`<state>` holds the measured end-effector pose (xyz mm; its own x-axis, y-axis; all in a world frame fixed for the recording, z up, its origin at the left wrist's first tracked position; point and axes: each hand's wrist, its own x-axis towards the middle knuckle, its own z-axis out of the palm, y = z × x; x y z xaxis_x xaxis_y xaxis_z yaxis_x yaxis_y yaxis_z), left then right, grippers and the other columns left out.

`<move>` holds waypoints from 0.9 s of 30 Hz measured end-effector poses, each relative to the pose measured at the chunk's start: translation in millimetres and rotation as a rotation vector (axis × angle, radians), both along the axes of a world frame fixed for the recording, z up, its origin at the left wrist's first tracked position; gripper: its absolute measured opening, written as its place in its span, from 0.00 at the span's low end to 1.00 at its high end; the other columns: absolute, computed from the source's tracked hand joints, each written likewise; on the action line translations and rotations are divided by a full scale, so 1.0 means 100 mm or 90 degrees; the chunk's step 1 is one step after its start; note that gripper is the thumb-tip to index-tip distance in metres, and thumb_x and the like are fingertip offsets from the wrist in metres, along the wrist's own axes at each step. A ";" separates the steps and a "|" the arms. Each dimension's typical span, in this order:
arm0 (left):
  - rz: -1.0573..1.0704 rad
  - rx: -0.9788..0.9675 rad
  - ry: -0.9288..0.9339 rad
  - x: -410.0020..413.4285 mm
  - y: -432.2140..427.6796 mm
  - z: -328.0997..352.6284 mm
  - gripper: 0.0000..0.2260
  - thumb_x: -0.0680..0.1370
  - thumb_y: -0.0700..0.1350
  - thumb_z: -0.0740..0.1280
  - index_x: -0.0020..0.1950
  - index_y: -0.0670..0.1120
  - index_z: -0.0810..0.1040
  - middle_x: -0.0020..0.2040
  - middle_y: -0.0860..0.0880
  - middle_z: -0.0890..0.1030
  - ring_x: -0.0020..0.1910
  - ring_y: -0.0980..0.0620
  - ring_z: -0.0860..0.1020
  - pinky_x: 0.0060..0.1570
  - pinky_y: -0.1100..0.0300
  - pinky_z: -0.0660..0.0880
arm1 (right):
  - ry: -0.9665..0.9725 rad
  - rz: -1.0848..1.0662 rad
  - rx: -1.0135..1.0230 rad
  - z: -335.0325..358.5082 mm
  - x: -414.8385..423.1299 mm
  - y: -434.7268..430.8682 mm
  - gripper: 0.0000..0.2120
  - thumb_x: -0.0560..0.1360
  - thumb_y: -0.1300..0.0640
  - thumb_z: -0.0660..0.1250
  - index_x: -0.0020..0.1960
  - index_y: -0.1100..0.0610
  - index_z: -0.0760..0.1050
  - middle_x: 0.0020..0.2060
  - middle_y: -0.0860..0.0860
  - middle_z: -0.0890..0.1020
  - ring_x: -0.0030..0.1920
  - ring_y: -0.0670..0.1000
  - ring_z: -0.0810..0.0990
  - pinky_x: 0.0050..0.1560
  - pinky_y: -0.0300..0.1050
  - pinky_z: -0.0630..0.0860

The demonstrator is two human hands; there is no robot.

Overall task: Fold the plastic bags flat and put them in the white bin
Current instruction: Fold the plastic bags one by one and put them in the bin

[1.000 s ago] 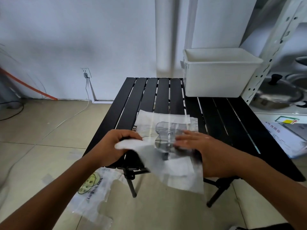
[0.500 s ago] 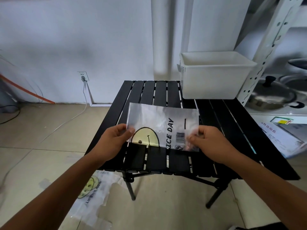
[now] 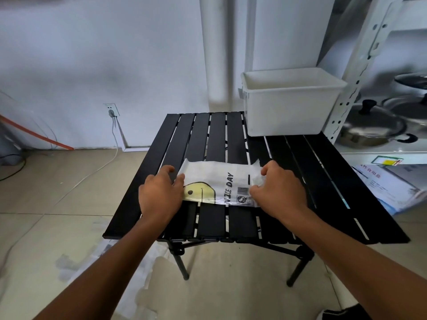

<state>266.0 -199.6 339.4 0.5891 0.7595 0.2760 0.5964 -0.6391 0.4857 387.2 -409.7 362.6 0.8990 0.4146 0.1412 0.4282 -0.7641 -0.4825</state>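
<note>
Head view: my left hand [image 3: 159, 195] and right hand [image 3: 278, 192] each pinch an end of the bag [image 3: 221, 181] on the tabletop [image 3: 323, 181], bin [image 3: 288, 109] far right.

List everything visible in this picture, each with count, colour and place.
table: 1, black, centre
plastic bag: 1, white with yellow face, folded on table's near middle
white bin: 1, white, table's far right corner
floor plastic: count unclear, whitish, below table's near left
shelf rack: 1, white, right
lidded pot: 1, metal, on shelf rack
wall socket: 1, white, back wall, left
left hand: 1, grips bag's left end
right hand: 1, grips bag's right end
</note>
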 end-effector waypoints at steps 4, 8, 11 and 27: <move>0.001 0.136 0.135 0.04 -0.06 0.08 0.20 0.80 0.58 0.59 0.67 0.48 0.72 0.50 0.45 0.83 0.59 0.43 0.75 0.58 0.47 0.68 | -0.015 0.007 -0.045 -0.01 0.01 -0.01 0.19 0.69 0.47 0.72 0.54 0.52 0.70 0.46 0.49 0.80 0.46 0.53 0.78 0.45 0.50 0.79; -0.102 0.300 0.105 0.09 -0.11 0.10 0.20 0.80 0.56 0.62 0.68 0.48 0.73 0.61 0.43 0.79 0.63 0.40 0.72 0.60 0.45 0.66 | -0.160 0.042 -0.103 0.02 0.02 0.03 0.21 0.67 0.50 0.70 0.58 0.53 0.71 0.55 0.52 0.75 0.59 0.56 0.71 0.56 0.50 0.72; -0.320 0.292 0.194 0.23 -0.17 0.10 0.27 0.80 0.62 0.48 0.76 0.55 0.65 0.78 0.48 0.63 0.78 0.45 0.58 0.72 0.45 0.56 | -0.335 0.145 -0.110 0.06 -0.06 0.15 0.23 0.63 0.55 0.70 0.59 0.55 0.75 0.63 0.56 0.73 0.71 0.60 0.64 0.66 0.56 0.64; -0.200 0.055 0.356 0.24 -0.09 0.04 0.28 0.81 0.65 0.48 0.77 0.54 0.58 0.80 0.48 0.55 0.79 0.45 0.52 0.73 0.42 0.56 | 0.031 0.151 -0.296 -0.26 0.07 0.07 0.41 0.76 0.28 0.40 0.81 0.51 0.40 0.80 0.52 0.40 0.79 0.55 0.36 0.77 0.58 0.38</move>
